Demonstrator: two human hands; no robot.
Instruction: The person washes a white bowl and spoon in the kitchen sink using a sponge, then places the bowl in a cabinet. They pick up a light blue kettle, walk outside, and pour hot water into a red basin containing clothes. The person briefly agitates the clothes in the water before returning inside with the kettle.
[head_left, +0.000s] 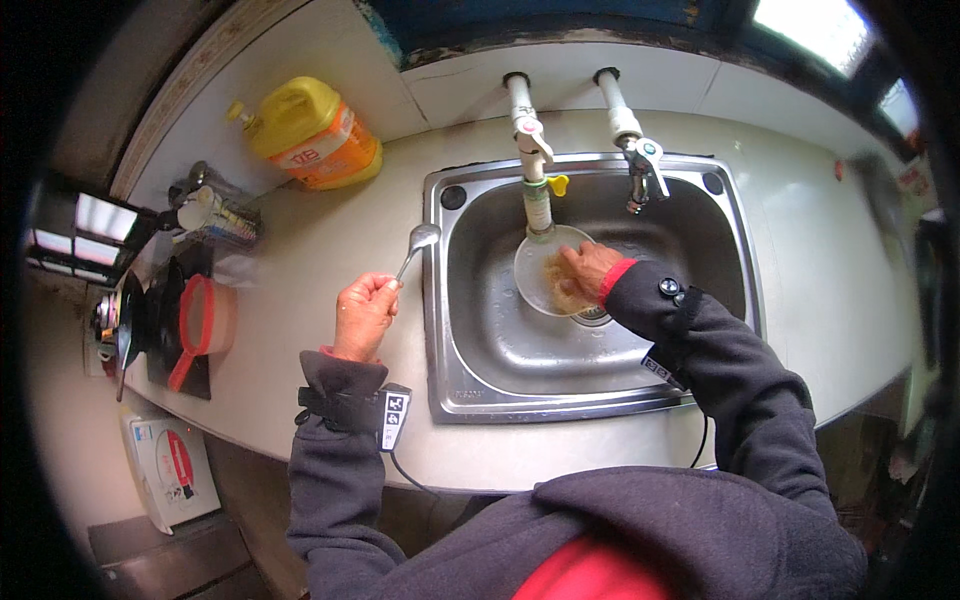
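Note:
My left hand [364, 314] is closed around the handle of a metal spoon [424, 236], whose bowl points up beside the sink's left rim. Over the steel sink [590, 385], my right hand [592, 272] is closed at the right side of a pale, translucent bowl [533, 275]. Something brownish shows inside the bowl, but I cannot make out what it is. The bowl sits right under the mouth of the left tap [537, 205], a white pipe with a yellow lever. Part of the bowl's rim is hidden behind my right hand.
Another tap [636, 165] hangs over the sink's right half. Along the counter's left stand a yellow jug [315, 130] with an orange label, a holder of utensils [215, 215] and a red-rimmed strainer or pan [200, 318]. A tiled wall rises behind the sink.

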